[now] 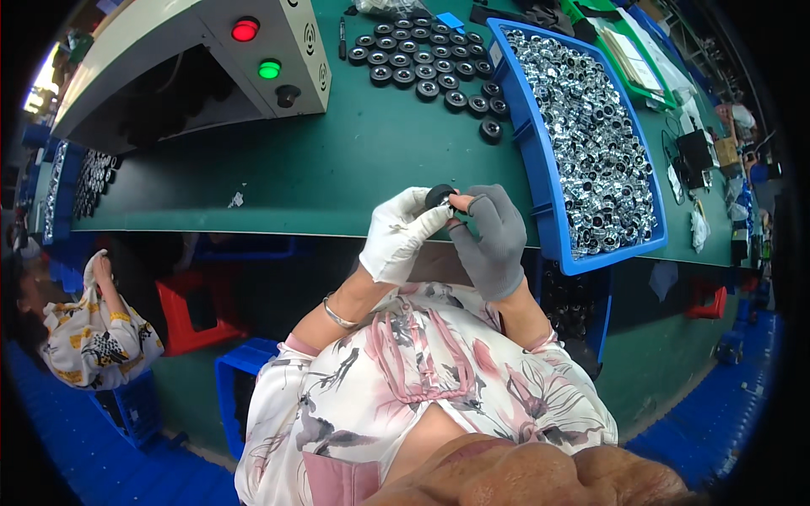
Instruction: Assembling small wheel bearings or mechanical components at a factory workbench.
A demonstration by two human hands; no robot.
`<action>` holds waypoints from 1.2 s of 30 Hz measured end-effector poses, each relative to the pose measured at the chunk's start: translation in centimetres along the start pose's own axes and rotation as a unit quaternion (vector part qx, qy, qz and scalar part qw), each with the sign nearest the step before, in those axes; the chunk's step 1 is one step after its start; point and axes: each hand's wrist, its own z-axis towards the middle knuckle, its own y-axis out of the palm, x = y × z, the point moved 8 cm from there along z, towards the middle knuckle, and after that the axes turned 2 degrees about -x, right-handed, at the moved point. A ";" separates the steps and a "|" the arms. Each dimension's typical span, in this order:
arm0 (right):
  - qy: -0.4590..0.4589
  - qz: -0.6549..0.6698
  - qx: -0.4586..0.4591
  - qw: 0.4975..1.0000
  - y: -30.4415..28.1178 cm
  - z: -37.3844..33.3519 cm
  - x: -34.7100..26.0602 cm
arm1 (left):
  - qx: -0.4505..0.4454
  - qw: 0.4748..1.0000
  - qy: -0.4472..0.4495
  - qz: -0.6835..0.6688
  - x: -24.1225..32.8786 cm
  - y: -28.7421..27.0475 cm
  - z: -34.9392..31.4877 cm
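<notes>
My left hand (398, 234), in a white glove, pinches a small black wheel (438, 195) just over the table's near edge. My right hand (493, 240) wears a grey glove with bare fingertips. Its thumb and forefinger are closed against the wheel's right side. Something shiny shows at the wheel's lower side, between the two hands, but it is too small to make out. Beyond my hands, several black wheels (426, 89) with pale centres lie in loose rows on the green table (354, 169).
At right stands a blue bin (553, 215) heaped with shiny metal rings (591, 143). A beige machine (295, 59) with red and green buttons takes up the left. A black marker (342, 38) lies near the wheels. Another person (101, 337) sits at far left, near a red stool (198, 312).
</notes>
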 end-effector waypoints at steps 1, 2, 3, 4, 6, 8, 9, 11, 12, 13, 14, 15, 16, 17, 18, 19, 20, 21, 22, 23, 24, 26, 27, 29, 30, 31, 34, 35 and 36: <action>0.004 0.015 0.003 1.000 -0.1 -0.1 0.2 | 0.000 1.000 0.000 0.000 0.0 0.0 -0.1; 0.005 0.016 0.004 1.000 0.0 -0.2 0.3 | 0.004 1.000 -0.006 0.003 -0.1 0.0 -0.1; 0.010 0.021 -0.001 1.000 0.1 -0.4 0.5 | 0.008 1.000 -0.012 0.005 -0.1 -0.1 -0.3; 0.014 0.026 -0.005 1.000 0.3 -0.3 0.7 | 0.009 1.000 -0.011 0.006 0.0 -0.1 -0.2; 0.068 0.118 -0.021 0.990 0.4 -0.1 1.7 | 0.014 1.000 -0.008 0.012 0.5 -0.2 -0.3; 0.122 0.200 -0.032 0.972 0.6 -0.2 2.5 | 0.015 0.999 0.018 0.036 1.5 0.0 -0.1; 0.147 0.223 -0.030 0.963 0.8 -0.3 3.0 | 0.020 0.997 0.044 0.059 2.1 0.0 0.0; 0.174 0.245 -0.025 0.954 0.8 -0.4 3.8 | 0.012 0.997 0.038 0.062 2.1 0.6 -0.1; 0.198 0.281 -0.037 0.938 1.4 -0.8 4.4 | 0.005 0.997 0.033 0.065 2.1 0.9 0.0; 0.223 0.318 -0.048 0.920 1.8 -1.2 4.8 | 0.000 0.997 0.041 0.063 2.1 1.2 0.2; 0.224 0.314 -0.041 0.922 1.6 -1.1 4.7 | -0.008 0.997 0.039 0.063 2.3 1.5 0.2; 0.230 0.339 -0.034 0.912 1.6 -1.1 4.4 | 0.004 0.993 0.050 0.103 2.8 1.6 -0.1; 0.237 0.357 -0.019 0.903 1.4 -1.1 4.5 | 0.005 0.988 0.061 0.140 3.1 1.9 0.0; 0.207 0.321 -0.029 0.924 1.3 -1.2 4.8 | 0.028 0.977 0.096 0.189 2.8 1.5 0.0; 0.216 0.341 -0.013 0.915 1.5 -1.7 5.3 | 0.011 0.980 0.080 0.184 3.3 2.3 -0.2; 0.215 0.375 -0.016 0.901 1.9 -1.7 5.3 | 0.005 0.988 0.077 0.130 3.2 2.5 -0.2; 0.205 0.374 -0.013 0.904 1.8 -1.5 5.3 | 0.013 0.986 0.090 0.140 3.3 2.4 -0.5; 0.162 0.353 -0.019 0.921 1.3 -1.2 4.8 | 0.034 0.984 0.092 0.146 3.3 2.4 -0.6; 0.167 0.357 -0.015 0.919 1.6 -1.5 5.0 | 0.041 0.984 0.109 0.137 3.1 2.4 -0.8; 0.174 0.381 -0.019 0.908 1.8 -1.1 4.6 | 0.066 0.976 0.131 0.158 2.6 0.8 -1.2; 0.172 0.359 -0.016 0.917 1.3 -1.1 4.5 | 0.069 0.978 0.127 0.151 2.4 0.8 -1.2; 0.170 0.355 -0.011 0.919 1.6 -1.2 4.3 | 0.068 0.983 0.130 0.108 2.3 0.5 -1.2; 0.171 0.347 -0.004 0.922 1.4 -1.3 4.3 | 0.062 0.982 0.146 0.104 2.5 0.8 -1.1; 0.175 0.365 0.003 0.914 1.4 -1.4 4.1 | 0.054 0.983 0.146 0.093 1.9 0.0 -0.9; 0.178 0.362 0.007 0.915 1.5 -1.4 4.1 | 0.055 0.984 0.149 0.085 1.8 -0.4 -0.8; 0.169 0.367 0.013 0.914 1.7 -1.4 3.9 | 0.049 0.987 0.137 0.065 1.8 -0.6 -0.9; 0.160 0.379 0.023 0.911 2.0 -1.2 3.7 | 0.051 0.988 0.133 0.065 2.1 -0.4 -1.1; 0.165 0.380 0.025 0.910 2.2 -1.2 3.6 | 0.064 0.985 0.144 0.074 2.2 -0.5 -1.1; 0.171 0.381 0.028 0.908 2.4 -1.2 3.6 | 0.060 0.986 0.140 0.073 2.1 -0.2 -0.9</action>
